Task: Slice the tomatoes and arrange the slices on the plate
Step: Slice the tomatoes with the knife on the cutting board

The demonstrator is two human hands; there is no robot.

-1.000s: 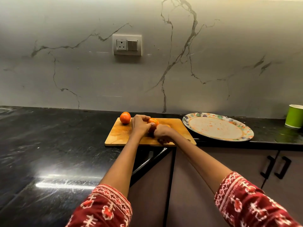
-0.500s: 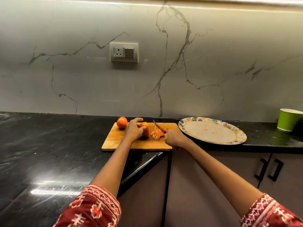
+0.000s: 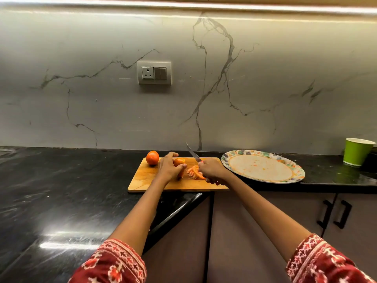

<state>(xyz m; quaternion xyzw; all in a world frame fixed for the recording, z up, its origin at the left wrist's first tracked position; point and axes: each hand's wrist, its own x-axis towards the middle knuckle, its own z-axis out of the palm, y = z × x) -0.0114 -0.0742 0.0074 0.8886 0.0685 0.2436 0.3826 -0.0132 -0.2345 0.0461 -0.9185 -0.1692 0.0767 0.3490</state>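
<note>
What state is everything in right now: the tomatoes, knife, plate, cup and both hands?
Whole tomato: uncut, on the board's far left corner.
Cut tomato: partly sliced, held by the left hand.
Slices: lying on the board.
Knife: raised, tip up, gripped by the right hand.
Plate: no slices, only smears.
Cup: upright; contents hidden.
</note>
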